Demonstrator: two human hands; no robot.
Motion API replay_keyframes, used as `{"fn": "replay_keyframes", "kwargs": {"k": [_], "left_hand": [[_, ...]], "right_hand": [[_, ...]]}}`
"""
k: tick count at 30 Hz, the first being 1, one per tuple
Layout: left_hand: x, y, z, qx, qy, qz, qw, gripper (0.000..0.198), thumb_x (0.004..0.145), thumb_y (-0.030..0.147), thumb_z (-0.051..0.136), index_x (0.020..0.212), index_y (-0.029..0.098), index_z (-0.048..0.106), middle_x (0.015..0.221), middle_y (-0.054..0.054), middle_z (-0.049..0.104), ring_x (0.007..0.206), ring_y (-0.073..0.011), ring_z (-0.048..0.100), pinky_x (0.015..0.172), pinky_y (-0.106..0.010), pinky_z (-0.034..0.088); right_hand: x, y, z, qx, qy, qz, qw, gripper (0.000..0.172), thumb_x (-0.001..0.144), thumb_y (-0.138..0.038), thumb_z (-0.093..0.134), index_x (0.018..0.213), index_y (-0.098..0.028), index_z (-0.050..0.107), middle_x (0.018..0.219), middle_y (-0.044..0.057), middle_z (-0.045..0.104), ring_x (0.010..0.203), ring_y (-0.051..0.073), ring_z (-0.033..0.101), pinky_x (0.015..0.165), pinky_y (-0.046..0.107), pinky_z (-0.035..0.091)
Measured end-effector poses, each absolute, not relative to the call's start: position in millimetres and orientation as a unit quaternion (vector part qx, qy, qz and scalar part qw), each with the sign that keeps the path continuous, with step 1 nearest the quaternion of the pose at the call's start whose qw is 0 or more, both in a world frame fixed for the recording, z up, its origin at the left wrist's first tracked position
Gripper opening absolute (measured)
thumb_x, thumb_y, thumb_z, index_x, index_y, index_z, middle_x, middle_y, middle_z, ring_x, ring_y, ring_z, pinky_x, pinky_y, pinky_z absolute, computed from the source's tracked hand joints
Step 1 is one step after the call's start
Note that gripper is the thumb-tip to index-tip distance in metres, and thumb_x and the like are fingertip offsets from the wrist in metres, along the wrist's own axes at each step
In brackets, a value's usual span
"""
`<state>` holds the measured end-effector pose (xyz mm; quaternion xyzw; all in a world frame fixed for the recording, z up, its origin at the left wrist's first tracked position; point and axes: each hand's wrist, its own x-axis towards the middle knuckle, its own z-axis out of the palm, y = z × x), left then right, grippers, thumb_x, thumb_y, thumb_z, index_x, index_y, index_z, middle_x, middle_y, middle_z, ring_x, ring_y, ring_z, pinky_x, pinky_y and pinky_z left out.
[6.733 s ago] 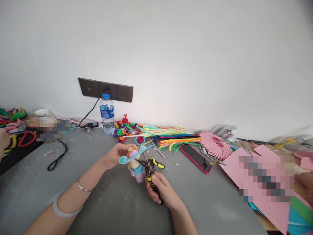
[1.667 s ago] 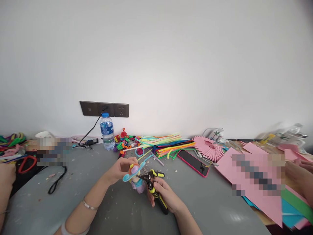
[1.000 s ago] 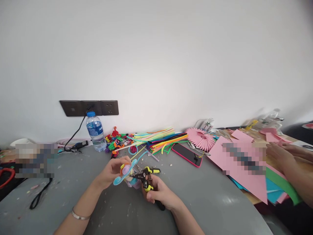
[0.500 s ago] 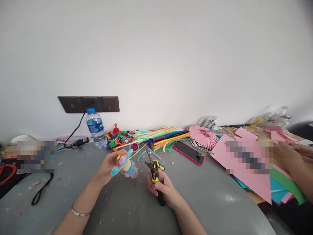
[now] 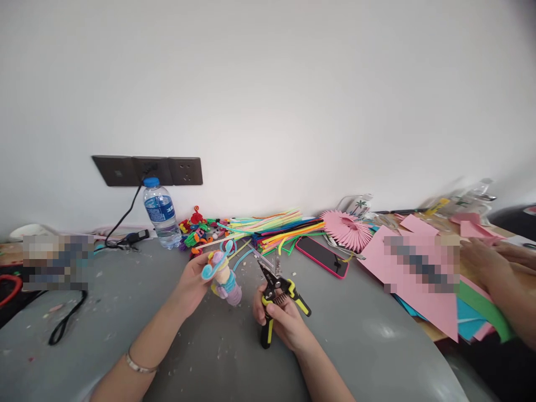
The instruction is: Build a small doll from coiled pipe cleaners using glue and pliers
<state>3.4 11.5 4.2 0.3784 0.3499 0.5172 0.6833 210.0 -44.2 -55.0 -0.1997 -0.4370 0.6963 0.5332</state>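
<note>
My left hand (image 5: 195, 286) grips a small pipe-cleaner figure (image 5: 226, 281) in pastel purple, yellow and blue, with a curled light-blue strip across its upper end. The figure tilts over the grey table (image 5: 209, 357). My right hand (image 5: 282, 321) is closed on a pair of wire-stripper pliers (image 5: 274, 290) with black and yellow handles. Its jaws are spread apart, pointing up and away from me, a little right of the figure and not touching it.
Behind my hands lie bundled pipe cleaners (image 5: 288, 229) and small colourful pieces (image 5: 196, 229). A water bottle (image 5: 162, 215) stands at the left. A phone (image 5: 321, 257), a pink paper fan (image 5: 345, 229) and pink sheets (image 5: 419, 279) lie right. Another person's hand (image 5: 486, 262) rests far right.
The pliers have gone from nearly shut to spread, their handles now wide apart. My left hand and the figure have moved slightly right. The whole view has shifted a little.
</note>
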Motion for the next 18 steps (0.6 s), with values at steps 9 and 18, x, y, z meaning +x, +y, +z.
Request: {"fn": "replay_keyframes", "kwargs": {"k": [9,18], "left_hand": [[12,12,-1,0.325,0.383,0.509,0.699,0.044,0.049,0.041,0.091,0.079,0.015,0.074,0.070,-0.003,0.068,0.063,-0.0158,0.059,0.059,-0.026,0.046],[17,15,-3,0.300,0.399,0.509,0.702,0.036,0.050,0.037,0.090,0.072,0.013,0.074,0.064,-0.001,0.067,0.058,-0.0131,0.056,0.057,-0.024,0.042]], "right_hand": [[199,-46,-51,-0.342,-0.503,0.606,0.513,0.051,0.085,-0.060,0.058,0.115,-0.018,0.057,0.065,0.000,0.059,0.045,0.011,0.043,0.047,0.026,0.036],[190,-45,-54,-0.387,-0.496,0.562,0.537,0.053,0.085,-0.061,0.057,0.115,-0.017,0.057,0.065,-0.001,0.053,0.045,0.009,0.042,0.045,0.023,0.035]]}}
